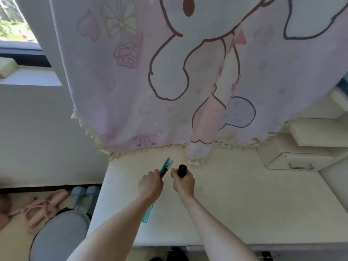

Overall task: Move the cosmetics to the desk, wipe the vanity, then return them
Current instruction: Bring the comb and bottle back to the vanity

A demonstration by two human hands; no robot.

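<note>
Cosmetics sit gripped above the worktop (235,194): left hand (150,185) holds comb (147,213) and tubes (166,166); right hand (183,182) clasps black tube (182,170). No labels legible.

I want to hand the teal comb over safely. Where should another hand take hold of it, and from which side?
The left hand grips the teal comb mid-length, together with slim tubes. Its toothed end sticks out below the wrist, toward the person, free of fingers. Best grip is probably a pinch across that flat toothed end, coming from the near left side, clear of the right hand holding the black tube.
</note>
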